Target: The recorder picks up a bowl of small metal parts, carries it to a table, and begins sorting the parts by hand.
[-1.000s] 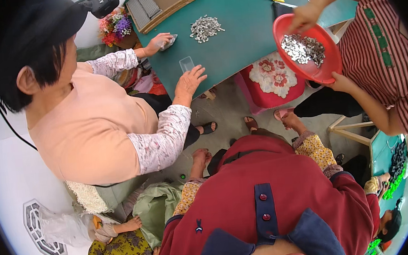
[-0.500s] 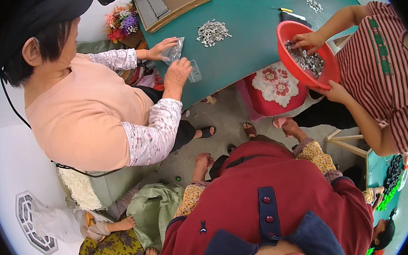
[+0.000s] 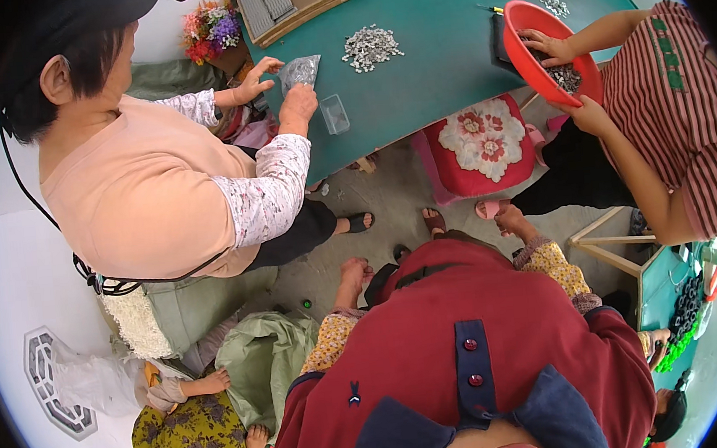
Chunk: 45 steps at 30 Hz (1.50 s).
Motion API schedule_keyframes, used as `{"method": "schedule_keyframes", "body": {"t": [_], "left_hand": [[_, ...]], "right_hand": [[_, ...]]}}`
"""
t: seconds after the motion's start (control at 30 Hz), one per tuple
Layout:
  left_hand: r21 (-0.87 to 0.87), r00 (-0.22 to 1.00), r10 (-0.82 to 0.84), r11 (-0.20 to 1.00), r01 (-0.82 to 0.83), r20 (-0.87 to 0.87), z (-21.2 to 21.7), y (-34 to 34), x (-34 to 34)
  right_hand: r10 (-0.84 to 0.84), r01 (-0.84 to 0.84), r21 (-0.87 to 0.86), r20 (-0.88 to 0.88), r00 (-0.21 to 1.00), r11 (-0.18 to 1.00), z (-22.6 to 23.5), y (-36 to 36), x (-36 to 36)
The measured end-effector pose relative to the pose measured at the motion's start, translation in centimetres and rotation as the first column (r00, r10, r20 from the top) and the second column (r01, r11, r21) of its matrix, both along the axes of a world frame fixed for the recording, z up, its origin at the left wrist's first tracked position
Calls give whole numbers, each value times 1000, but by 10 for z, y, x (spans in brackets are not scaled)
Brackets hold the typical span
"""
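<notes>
My left hand (image 3: 354, 272) hangs over the floor in front of my dark red top (image 3: 400, 330). Its fingers are loosely curled and no object shows in them. On the other side my right hand (image 3: 511, 219) is also curled and holds nothing I can see, close to a co-worker's pink slipper (image 3: 487, 209). Neither hand touches the green table (image 3: 439, 74). A round stool with a flower-patterned cover (image 3: 480, 140) stands ahead of my right hand.
At left, a co-worker handles a clear bag of small pieces (image 3: 299, 72) near a clear plastic box (image 3: 335, 114). Another at right holds a red basin (image 3: 527, 46). A pile of small metal pieces (image 3: 371, 48) lies on the table. A green sack (image 3: 272, 357) is at left.
The co-worker at left has drawn the clear bag upright and pinches its edge. The co-worker at right has moved the red basin slightly right. My hands have barely moved.
</notes>
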State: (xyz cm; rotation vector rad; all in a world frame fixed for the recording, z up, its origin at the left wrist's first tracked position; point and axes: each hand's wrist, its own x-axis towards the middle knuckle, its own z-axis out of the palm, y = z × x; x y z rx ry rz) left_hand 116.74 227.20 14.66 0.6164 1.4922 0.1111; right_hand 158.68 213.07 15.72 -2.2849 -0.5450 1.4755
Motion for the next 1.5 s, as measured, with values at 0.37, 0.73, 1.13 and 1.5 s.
{"method": "schedule_keyframes", "body": {"t": [0.37,0.73,1.13,1.5], "left_hand": [[123,847,-461,855,504,-266,13,18,36],[793,831,-196,250,556,-521,126,155,191],[751,771,-548,346,562,-324,75,93,150],[115,783,-553,791,601,-284,11,15,23]], "right_hand": [[-83,80,-52,-59,995,995,-2,-6,-2],[-168,171,32,-87,982,985,2,-66,-7],[-475,459,-138,-127,871,878,26,-123,-41],[-452,452,-35,-162,877,891,10,-94,-28]]}}
